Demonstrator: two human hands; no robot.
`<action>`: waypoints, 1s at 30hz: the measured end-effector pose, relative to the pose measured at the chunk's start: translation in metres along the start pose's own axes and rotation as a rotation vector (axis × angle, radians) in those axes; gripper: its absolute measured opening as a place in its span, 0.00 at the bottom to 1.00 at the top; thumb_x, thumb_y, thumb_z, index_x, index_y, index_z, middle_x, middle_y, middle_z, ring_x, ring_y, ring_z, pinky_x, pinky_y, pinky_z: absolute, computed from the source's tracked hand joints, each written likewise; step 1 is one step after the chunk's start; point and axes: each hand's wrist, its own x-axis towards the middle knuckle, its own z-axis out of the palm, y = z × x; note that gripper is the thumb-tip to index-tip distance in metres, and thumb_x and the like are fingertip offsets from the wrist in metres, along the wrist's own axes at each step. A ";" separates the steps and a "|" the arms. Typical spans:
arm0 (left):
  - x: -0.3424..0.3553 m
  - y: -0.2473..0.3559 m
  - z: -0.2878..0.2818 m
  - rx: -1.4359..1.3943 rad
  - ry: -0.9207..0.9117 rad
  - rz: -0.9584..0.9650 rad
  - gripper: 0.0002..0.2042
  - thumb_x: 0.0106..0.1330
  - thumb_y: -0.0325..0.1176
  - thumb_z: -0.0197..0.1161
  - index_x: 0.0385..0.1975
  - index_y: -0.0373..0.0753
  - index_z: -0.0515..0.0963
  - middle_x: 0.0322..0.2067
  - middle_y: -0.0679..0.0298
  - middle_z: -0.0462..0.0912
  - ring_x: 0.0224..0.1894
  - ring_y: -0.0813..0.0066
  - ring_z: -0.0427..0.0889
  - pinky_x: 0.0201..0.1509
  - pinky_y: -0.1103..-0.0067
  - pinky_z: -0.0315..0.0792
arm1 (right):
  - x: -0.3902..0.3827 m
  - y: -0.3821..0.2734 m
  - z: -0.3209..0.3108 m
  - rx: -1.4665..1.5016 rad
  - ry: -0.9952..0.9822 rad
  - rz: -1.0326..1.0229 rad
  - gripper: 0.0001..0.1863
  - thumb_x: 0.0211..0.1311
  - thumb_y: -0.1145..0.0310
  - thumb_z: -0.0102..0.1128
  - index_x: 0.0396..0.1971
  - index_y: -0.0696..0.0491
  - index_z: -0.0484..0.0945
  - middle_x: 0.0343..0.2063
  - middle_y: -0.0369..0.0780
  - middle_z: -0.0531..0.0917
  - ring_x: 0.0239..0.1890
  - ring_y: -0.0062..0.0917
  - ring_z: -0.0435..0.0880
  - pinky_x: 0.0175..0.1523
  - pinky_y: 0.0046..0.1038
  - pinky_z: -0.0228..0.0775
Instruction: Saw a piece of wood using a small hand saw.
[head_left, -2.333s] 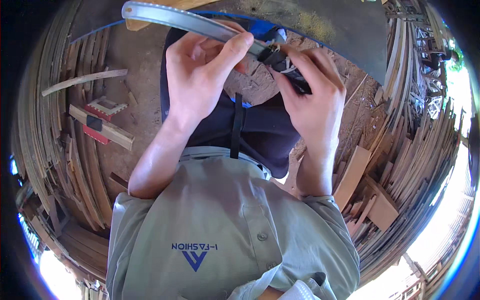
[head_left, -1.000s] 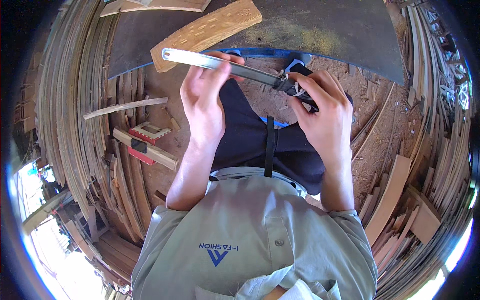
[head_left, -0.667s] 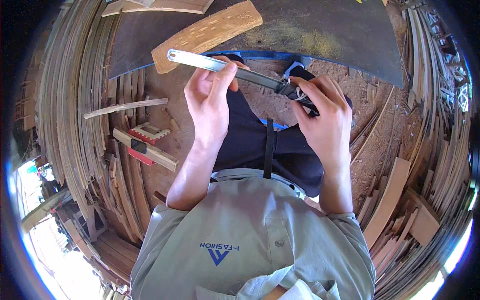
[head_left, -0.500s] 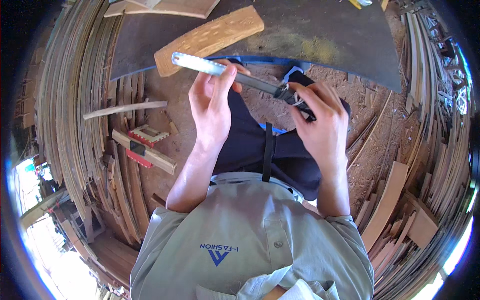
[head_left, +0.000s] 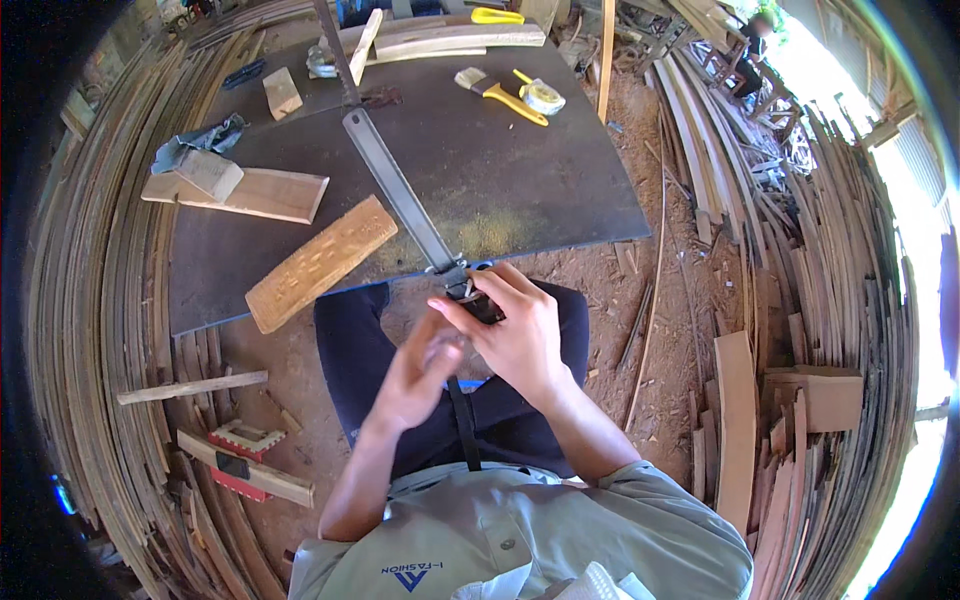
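My right hand [head_left: 520, 325] is closed round the black handle of a long flat metal file-like tool [head_left: 405, 195]. Its grey blade points away over the dark tabletop, its rounded far end nearly at a toothed saw blade [head_left: 338, 55]. A silvery clip or wire sits where blade meets handle. Just below the handle is my left hand [head_left: 420, 370], off the blade, its fingers smeared by motion. To the left of the tool, a curved, rough-faced wooden piece [head_left: 320, 262] lies across the table's near edge.
On the dark table [head_left: 560, 170] are a brush [head_left: 500, 95], a tape measure [head_left: 542, 97], a small wood block [head_left: 282, 93] and boards [head_left: 270, 195]. Stacked wood strips [head_left: 100, 250] line the left, and more strips [head_left: 850, 270] the right. Far off at the right, a person [head_left: 752, 55] sits.
My left hand has let go of the blade and drawn back toward me. The tool has swung to point away from me. The view has tilted up, showing more of the table.
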 end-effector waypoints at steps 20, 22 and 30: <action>-0.039 0.044 -0.047 -0.057 0.500 0.168 0.19 0.86 0.34 0.51 0.71 0.35 0.67 0.30 0.67 0.73 0.24 0.85 0.69 0.24 0.86 0.64 | 0.309 0.200 0.046 -0.885 -0.526 0.147 0.22 0.61 0.54 0.72 0.49 0.53 0.91 0.63 0.50 0.83 0.70 0.49 0.76 0.71 0.49 0.70; -0.046 0.047 -0.052 -0.031 0.547 0.161 0.20 0.87 0.36 0.49 0.72 0.35 0.66 0.29 0.68 0.73 0.22 0.86 0.68 0.23 0.86 0.64 | 0.317 0.209 0.043 -0.883 -0.503 0.181 0.26 0.61 0.54 0.72 0.55 0.55 0.88 0.65 0.52 0.82 0.72 0.51 0.73 0.72 0.51 0.67; -0.064 0.071 -0.086 0.070 0.617 0.183 0.15 0.86 0.38 0.54 0.62 0.36 0.72 0.29 0.67 0.77 0.20 0.88 0.70 0.22 0.86 0.65 | 0.311 0.153 0.030 0.201 -0.383 -0.033 0.18 0.74 0.71 0.68 0.58 0.57 0.75 0.35 0.45 0.89 0.38 0.25 0.89 0.39 0.29 0.82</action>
